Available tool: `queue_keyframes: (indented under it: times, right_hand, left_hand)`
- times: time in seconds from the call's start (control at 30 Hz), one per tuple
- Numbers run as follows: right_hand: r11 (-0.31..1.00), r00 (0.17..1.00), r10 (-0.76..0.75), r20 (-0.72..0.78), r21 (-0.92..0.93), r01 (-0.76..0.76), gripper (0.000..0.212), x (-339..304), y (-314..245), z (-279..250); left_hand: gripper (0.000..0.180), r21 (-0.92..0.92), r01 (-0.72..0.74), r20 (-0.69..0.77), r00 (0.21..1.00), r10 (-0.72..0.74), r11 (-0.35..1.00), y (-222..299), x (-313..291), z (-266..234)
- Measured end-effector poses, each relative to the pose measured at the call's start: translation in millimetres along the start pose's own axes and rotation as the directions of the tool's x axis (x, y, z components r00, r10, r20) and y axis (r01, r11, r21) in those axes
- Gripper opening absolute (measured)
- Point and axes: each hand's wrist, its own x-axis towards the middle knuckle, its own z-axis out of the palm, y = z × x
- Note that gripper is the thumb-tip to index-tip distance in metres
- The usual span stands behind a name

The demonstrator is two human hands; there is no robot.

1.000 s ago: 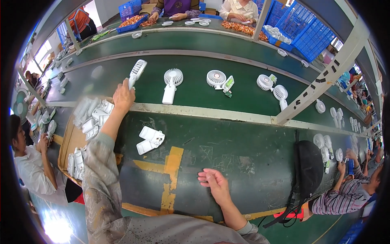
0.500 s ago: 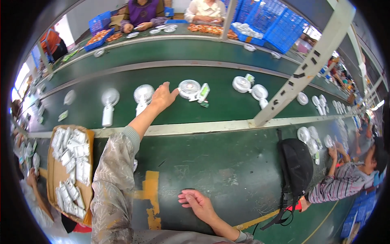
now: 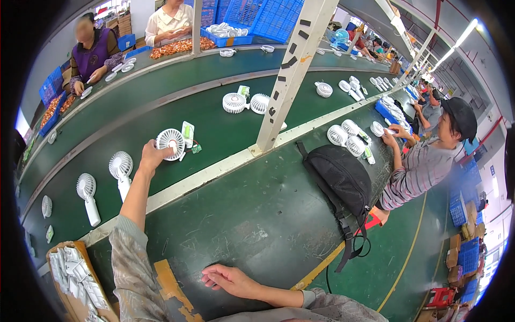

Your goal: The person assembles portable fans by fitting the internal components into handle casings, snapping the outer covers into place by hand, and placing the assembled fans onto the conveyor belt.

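Observation:
My left hand (image 3: 153, 156) reaches over the belt with its fingers closed on the rim of a white round fan head (image 3: 170, 143). Beside that fan head, a white-and-green part (image 3: 188, 133) and a small green circuit board (image 3: 196, 147) lie on the belt. Two white handheld fans (image 3: 121, 167) (image 3: 88, 197) lie to the left of my wrist. My right hand (image 3: 228, 280) hovers at or rests on the dark green bench (image 3: 230, 225), its fingers loosely stretched and holding nothing; contact cannot be made out.
A cardboard box (image 3: 80, 252) of white plastic parts stands at lower left. A black backpack (image 3: 338, 177) lies on the bench, right of me. A slanted metal post (image 3: 295, 70) rises from the belt's rail (image 3: 204, 178). A co-worker (image 3: 429, 155) at right handles fans; others sit across the belts.
My view has swung to the right. My left hand, spread beside the fan head before, is now closed on its rim. My right hand stays low over the bench.

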Motion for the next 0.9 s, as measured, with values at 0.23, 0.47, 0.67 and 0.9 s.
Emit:
queue_keyframes:
  times: [0.23,0.47,0.67,0.9]
  right_hand:
    - [0.988,0.992,-0.128,-0.011,0.088,0.129,0.03,6.8,20.0,-4.5]
    - [0.807,0.774,-0.579,-0.255,-0.312,0.5,0.038,-7.4,-35.1,-10.9]
    - [0.948,0.946,-0.17,0.277,0.308,0.08,0.05,-10.9,-16.0,1.5]
    - [0.806,0.894,0.001,0.449,0.529,-0.267,0.056,-32.7,3.3,33.5]
  left_hand:
    - [0.051,-0.314,-0.218,-0.057,0.976,0.211,0.924,62.1,-103.3,-41.7]
    - [0.047,-0.629,-0.197,-0.032,0.973,0.228,0.752,74.3,-234.0,-51.5]
    - [0.05,-0.822,0.036,0.088,0.994,0.066,0.568,45.2,-310.3,-21.8]
    - [0.038,-0.939,0.055,0.038,0.998,-0.059,0.339,3.1,-338.4,-25.9]
